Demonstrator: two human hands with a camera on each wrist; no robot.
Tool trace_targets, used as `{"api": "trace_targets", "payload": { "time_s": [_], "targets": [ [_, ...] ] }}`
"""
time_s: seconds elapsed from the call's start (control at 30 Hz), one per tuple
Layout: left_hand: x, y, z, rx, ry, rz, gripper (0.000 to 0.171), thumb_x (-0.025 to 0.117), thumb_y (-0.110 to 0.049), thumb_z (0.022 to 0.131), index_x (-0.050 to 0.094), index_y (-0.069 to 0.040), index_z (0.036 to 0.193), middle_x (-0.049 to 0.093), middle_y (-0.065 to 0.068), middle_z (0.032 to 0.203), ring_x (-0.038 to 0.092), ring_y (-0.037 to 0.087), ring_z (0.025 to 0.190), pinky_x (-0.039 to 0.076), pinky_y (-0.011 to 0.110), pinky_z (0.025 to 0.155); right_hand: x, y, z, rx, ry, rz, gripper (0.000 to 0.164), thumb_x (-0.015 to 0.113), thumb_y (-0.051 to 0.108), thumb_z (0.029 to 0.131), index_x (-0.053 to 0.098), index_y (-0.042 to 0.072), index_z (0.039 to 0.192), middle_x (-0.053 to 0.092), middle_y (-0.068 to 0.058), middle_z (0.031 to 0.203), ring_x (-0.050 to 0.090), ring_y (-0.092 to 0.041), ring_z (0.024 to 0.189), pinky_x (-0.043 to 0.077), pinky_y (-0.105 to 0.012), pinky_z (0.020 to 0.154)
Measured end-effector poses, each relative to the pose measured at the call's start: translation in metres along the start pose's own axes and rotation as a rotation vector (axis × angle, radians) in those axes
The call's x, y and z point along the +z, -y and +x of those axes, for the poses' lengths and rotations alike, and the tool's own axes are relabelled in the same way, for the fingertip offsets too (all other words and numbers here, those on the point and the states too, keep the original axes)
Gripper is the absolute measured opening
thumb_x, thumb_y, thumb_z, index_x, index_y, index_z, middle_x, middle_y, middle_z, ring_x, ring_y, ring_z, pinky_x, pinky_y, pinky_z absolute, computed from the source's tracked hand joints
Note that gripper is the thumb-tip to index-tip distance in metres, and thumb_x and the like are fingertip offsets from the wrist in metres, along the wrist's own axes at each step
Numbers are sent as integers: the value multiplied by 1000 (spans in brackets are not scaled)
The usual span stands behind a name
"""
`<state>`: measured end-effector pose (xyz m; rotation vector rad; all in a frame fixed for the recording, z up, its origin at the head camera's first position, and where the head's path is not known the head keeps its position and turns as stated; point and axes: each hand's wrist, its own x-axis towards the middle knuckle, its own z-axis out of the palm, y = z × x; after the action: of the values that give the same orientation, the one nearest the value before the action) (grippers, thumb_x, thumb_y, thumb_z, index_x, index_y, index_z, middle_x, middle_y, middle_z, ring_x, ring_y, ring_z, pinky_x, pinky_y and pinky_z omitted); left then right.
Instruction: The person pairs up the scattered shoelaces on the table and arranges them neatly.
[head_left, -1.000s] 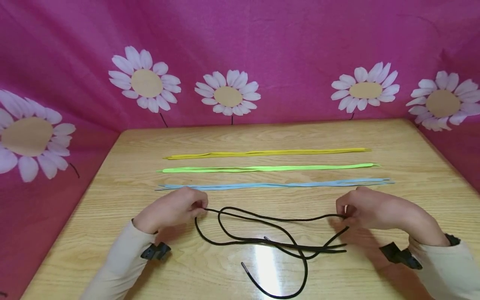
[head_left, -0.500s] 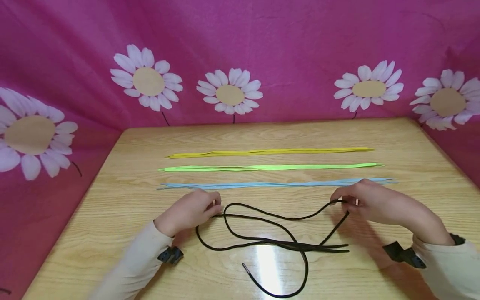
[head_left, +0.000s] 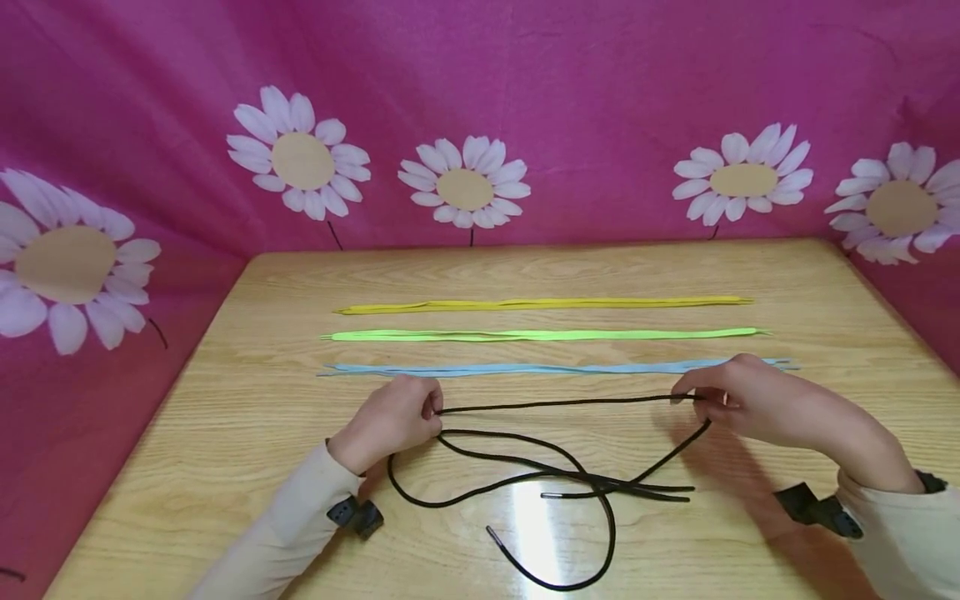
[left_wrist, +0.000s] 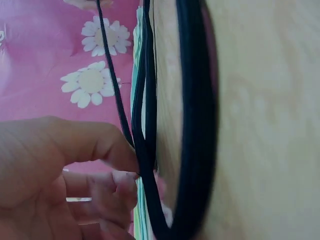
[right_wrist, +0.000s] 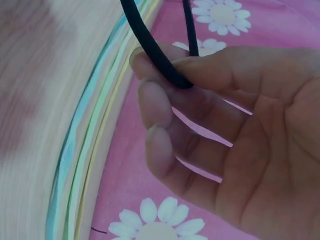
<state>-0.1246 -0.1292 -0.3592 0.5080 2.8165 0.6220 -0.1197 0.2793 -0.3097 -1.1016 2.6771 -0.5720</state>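
A long black round shoelace (head_left: 566, 403) runs nearly straight between my two hands, with its loops and metal-tipped ends spread on the table in front of them. My left hand (head_left: 397, 418) pinches the lace between thumb and forefinger; in the left wrist view several strands of the black shoelace (left_wrist: 150, 125) meet at those fingertips. My right hand (head_left: 765, 406) pinches it farther right, thumb against forefinger, the other fingers loosely bent. In the right wrist view the black shoelace (right_wrist: 150, 47) passes under the thumb. From the right hand one strand slants down to the loops.
Behind the hands lie three flat laces in rows: light blue (head_left: 525, 369), bright green (head_left: 570, 336) and yellow (head_left: 570, 304). The wooden table (head_left: 225, 467) ends at a pink cloth (head_left: 585, 100) with white daisies.
The strand between the hands has gone from slack and curved to nearly straight. My left hand has moved right, the right hand slightly. One metal-tipped end has shifted among the loops.
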Motion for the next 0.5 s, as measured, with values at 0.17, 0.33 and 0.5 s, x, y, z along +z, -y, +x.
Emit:
{"api": "trace_targets", "payload": {
  "time_s": [0.17, 0.33, 0.5],
  "targets": [
    [-7, 5, -3, 36, -16, -8, 14, 69, -3, 77, 59, -12, 76, 52, -3, 74, 47, 14, 68, 39, 28, 59, -4, -8, -6, -39, -33, -31, 26, 66, -10, 81, 69, 9, 99, 58, 18, 75, 37, 7, 59, 36, -20, 50],
    [-17, 11, -6, 84, -14, -86, 8, 66, 0, 83, 63, -8, 83, 59, -2, 73, 52, 12, 66, 44, 28, 61, -5, -16, -11, -60, -46, -59, 24, 69, -11, 79, 69, 9, 93, 57, 20, 75, 38, 7, 62, 36, -20, 51],
    [-27, 15, -10, 109, -40, -137, 5, 67, -2, 86, 64, -6, 86, 67, 3, 81, 64, 15, 78, 50, 32, 69, -7, -24, -16, -25, -20, -100, 24, 71, -9, 78, 70, 12, 90, 59, 18, 76, 42, 7, 65, 39, -21, 53]
  ]
}}
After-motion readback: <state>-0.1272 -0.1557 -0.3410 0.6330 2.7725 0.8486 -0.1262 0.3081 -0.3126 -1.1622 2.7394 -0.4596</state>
